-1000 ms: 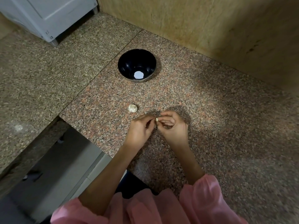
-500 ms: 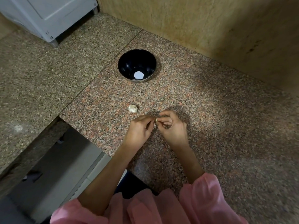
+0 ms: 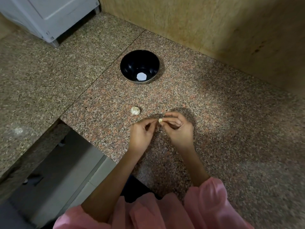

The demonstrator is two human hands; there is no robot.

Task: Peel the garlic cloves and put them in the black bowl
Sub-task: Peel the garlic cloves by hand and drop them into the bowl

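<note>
right hand (image 3: 179, 128) has the garlic clove (image 3: 160, 120) pinched between thumb and fingertips, the other fingers curled in behind it, held just above the granite counter (image 3: 214, 113) near the front edge. left hand (image 3: 142, 133) comes in from the left, thumb and forefinger narrowed to a pinch at the clove's left end, remaining fingers loosely curled. it looks like it is picking at the skin, though i can't make out any loose skin at this size. the black bowl (image 3: 123, 63) sits well apart on the far side, upright, with a white patch (image 3: 141, 76) at the bottom that i can't identify, could be a reflection. to the left of the hands, just beside them on the counter, lies another unpeeled garlic piece (image 3: 135, 111) in its papery wrap. my read on handling: the clove is tiny and light, firm under the skin, and once bare it will likely turn smooth and a bit slick, so i'd keep the right-hand pinch across its fat middle and let the left work the dry, brittle skin off from the tip. too hard a squeeze could shoot it out across the counter, and the peeling looks unfinished, nothing clearly in the bowl yet.
</note>
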